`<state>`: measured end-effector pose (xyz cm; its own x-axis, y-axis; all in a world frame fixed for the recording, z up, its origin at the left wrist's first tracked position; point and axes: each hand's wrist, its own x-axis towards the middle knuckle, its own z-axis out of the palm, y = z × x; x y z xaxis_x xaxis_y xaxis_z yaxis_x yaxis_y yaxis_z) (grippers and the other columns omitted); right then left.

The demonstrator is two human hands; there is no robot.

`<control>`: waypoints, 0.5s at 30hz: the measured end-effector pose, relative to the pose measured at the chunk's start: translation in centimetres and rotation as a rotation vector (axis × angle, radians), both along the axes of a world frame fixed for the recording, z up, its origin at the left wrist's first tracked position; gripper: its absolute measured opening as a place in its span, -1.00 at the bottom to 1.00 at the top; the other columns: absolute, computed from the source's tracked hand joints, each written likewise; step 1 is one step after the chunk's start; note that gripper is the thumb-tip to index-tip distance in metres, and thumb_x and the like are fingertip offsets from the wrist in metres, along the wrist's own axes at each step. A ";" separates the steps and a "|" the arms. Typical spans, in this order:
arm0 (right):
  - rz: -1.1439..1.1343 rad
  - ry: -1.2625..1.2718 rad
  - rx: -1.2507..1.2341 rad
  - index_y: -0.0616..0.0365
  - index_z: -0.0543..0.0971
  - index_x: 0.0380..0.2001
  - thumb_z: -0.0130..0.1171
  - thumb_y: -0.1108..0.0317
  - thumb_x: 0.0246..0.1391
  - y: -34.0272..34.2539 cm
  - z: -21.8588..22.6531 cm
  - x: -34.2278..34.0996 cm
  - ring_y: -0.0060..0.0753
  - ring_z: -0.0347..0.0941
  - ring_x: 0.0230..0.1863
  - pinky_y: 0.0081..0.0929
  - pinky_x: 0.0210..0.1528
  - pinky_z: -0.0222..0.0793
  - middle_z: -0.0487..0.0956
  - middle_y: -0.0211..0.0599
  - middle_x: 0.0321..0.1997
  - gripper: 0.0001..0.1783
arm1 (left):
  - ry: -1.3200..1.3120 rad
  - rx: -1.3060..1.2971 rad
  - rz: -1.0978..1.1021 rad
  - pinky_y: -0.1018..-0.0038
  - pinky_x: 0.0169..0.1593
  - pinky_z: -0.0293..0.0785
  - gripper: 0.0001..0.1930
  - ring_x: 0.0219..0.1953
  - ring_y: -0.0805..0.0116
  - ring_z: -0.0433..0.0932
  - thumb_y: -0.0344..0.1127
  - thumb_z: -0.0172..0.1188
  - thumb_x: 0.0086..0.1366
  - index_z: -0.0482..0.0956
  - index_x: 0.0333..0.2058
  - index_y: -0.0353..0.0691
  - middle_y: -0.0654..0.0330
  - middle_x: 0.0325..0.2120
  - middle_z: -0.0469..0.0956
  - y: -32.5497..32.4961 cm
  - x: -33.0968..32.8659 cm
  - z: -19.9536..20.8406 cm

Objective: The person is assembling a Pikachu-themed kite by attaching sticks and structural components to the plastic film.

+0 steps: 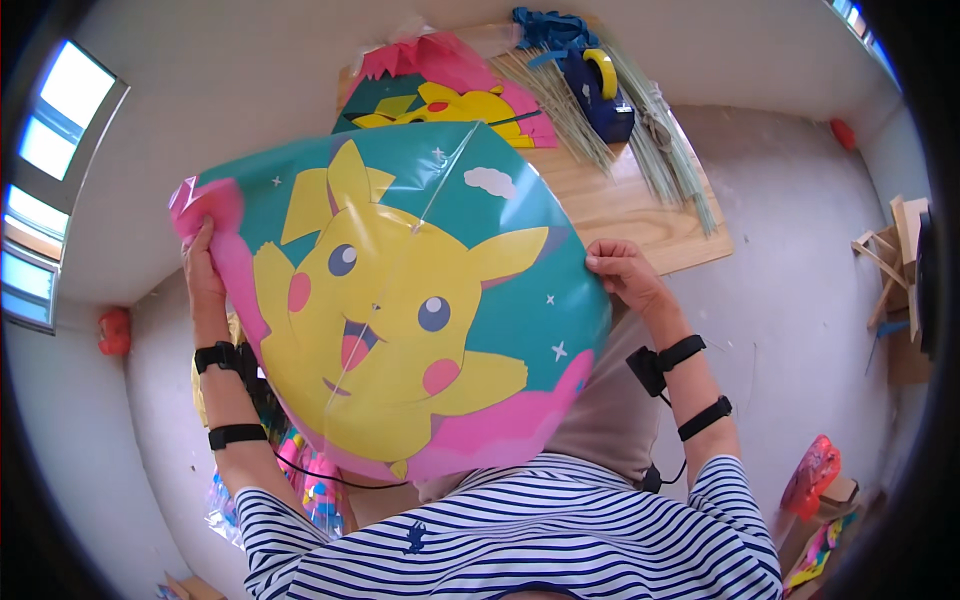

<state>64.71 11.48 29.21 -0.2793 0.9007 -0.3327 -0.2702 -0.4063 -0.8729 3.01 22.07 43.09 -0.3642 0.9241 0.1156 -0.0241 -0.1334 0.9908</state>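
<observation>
The glossy printed sheet (390,310) spreads in front of your striped shirt (540,530), opposite edges pinched in your left hand (203,265) and right hand (624,274); it looks light, floppy, slippery, easily creased, best held by those edges

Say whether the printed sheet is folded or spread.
Spread: the sheet is held wide between the left grip at one edge and the right grip at the other, its yellow figure showing.
</observation>
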 end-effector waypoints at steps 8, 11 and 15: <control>-0.116 -0.615 -0.022 0.20 0.61 -0.46 0.28 0.37 0.06 0.3 1.3 -1.8 -0.69 0.31 -0.53 -0.61 -0.50 0.19 0.49 -0.54 -0.56 -0.87 | 0.036 -0.163 -0.020 0.47 -0.21 0.60 -0.70 -0.24 0.35 0.63 -0.41 0.31 0.25 0.56 -0.05 -0.34 0.16 -0.20 0.62 3.5 -1.8 -5.2; -0.132 -0.759 0.110 0.29 0.62 -0.48 0.31 0.39 -0.01 1.5 -0.5 -1.7 -0.53 0.40 -0.51 -0.45 -0.44 0.32 0.54 -0.37 -0.57 -0.84 | 0.019 -0.167 -0.007 0.49 -0.20 0.59 -0.70 -0.23 0.36 0.63 -0.44 0.28 0.27 0.56 -0.03 -0.32 0.18 -0.20 0.62 4.0 -1.5 -6.4; -0.152 -0.892 0.177 0.32 0.61 -0.48 0.31 0.40 -0.01 3.0 0.2 -2.2 -0.45 0.43 -0.50 -0.39 -0.41 0.36 0.54 -0.24 -0.60 -0.84 | -0.028 -0.111 -0.081 0.54 -0.19 0.58 -0.75 -0.22 0.42 0.62 -0.48 0.21 0.30 0.58 -0.04 -0.30 0.22 -0.21 0.63 4.4 -1.6 -5.9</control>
